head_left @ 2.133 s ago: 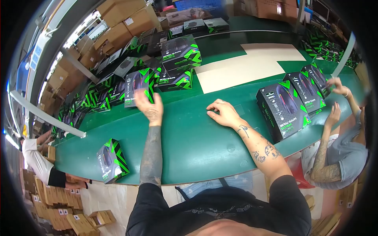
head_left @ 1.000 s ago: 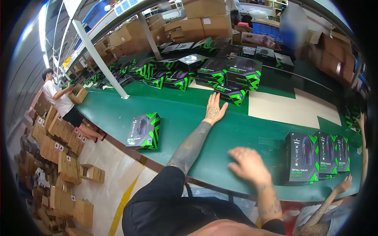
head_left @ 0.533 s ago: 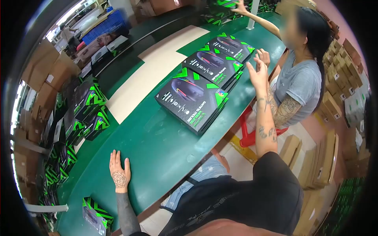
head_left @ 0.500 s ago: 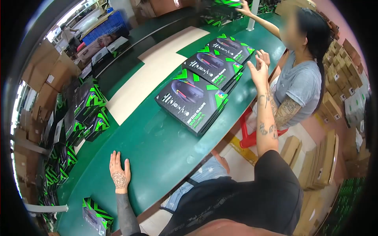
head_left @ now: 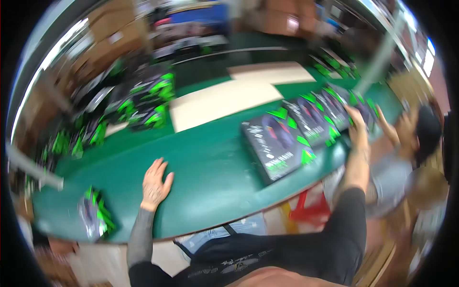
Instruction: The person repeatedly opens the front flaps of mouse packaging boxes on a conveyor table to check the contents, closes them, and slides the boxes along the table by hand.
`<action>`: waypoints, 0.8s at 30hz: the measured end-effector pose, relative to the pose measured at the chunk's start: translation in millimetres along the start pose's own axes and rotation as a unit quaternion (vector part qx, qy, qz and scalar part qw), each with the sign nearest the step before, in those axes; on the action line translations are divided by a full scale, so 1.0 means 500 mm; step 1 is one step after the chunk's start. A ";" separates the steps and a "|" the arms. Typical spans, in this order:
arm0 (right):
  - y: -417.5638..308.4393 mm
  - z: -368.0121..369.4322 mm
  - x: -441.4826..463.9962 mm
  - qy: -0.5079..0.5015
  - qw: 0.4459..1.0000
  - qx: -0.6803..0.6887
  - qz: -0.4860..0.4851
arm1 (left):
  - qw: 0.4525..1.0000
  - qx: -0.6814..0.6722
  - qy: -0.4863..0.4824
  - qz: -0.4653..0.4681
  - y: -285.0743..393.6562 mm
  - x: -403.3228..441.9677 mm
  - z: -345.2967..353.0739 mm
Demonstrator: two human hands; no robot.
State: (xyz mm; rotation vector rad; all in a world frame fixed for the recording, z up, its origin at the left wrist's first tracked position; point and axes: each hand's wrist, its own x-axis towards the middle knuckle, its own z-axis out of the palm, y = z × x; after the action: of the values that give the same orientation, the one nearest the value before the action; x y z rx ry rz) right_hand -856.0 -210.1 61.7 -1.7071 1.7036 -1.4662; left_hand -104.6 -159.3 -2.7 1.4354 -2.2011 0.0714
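Note:
My left hand (head_left: 154, 185) rests palm down on the green tabletop (head_left: 210, 172), fingers stretched out, holding nothing. Well to its left lies a single gaming mouse box (head_left: 95, 214), black with green chevrons. My right hand (head_left: 356, 125) reaches to the far end of a row of stacked gaming mouse boxes. It is at the side of a farther box (head_left: 333, 109); blur hides whether its fingers grip it. Nearer in the row are a middle box (head_left: 311, 119) and a front box (head_left: 276, 147), each on top of a pile.
A co-worker in a grey shirt (head_left: 394, 184) sits at the right, one hand (head_left: 386, 125) raised near the boxes. Cream boards (head_left: 215, 105) lie across the table's middle. More green-and-black boxes (head_left: 148, 103) are piled at the back left. A red stool (head_left: 311, 210) stands below the edge.
The view has swung right and is blurred. My right hand, raised in the air before, is now down beside the far boxes. My left hand remains flat on the table.

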 end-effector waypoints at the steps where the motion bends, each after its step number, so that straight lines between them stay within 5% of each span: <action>1: -0.018 0.005 0.019 0.033 0.953 0.199 0.224 | 1.000 -0.003 0.006 -0.006 0.005 0.004 -0.005; 3: -0.040 0.022 0.006 0.014 0.964 0.191 0.184 | 1.000 -0.004 0.011 -0.018 0.001 0.002 -0.004; 5: -0.096 0.057 0.018 -0.021 0.938 0.230 0.259 | 1.000 -0.001 0.016 -0.016 -0.005 -0.006 -0.001; 9: 0.023 0.000 0.084 -0.076 0.949 -0.090 0.294 | 0.999 -0.011 0.002 -0.034 -0.006 -0.019 0.029; 12: 0.017 0.017 0.080 -0.121 0.952 -0.194 0.205 | 0.998 -0.043 -0.033 -0.020 0.028 -0.017 0.008; 17: -0.067 0.104 -0.010 -0.163 0.929 -0.293 0.157 | 0.891 -0.412 -0.188 -0.043 0.204 -0.055 -0.079; 18: -0.085 0.125 -0.035 -0.190 0.926 -0.282 0.163 | 0.871 -0.460 -0.169 -0.045 0.210 -0.076 -0.069; 19: -0.169 0.172 -0.081 -0.192 0.945 -0.231 0.126 | 0.910 -0.404 -0.082 -0.039 0.211 -0.099 -0.061; 21: -0.201 0.221 -0.139 -0.242 0.949 -0.181 0.088 | 0.818 -0.551 0.054 -0.159 0.210 -0.124 -0.087; 24: -0.261 0.288 -0.225 -0.336 0.928 -0.032 0.159 | 0.804 -0.529 0.169 -0.212 0.105 -0.185 -0.115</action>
State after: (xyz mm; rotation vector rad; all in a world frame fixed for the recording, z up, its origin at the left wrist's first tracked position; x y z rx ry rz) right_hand -642.3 -141.3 57.4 -1.6031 1.5372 -0.5816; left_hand -99.2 -40.2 18.5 1.0513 -1.1707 -0.8533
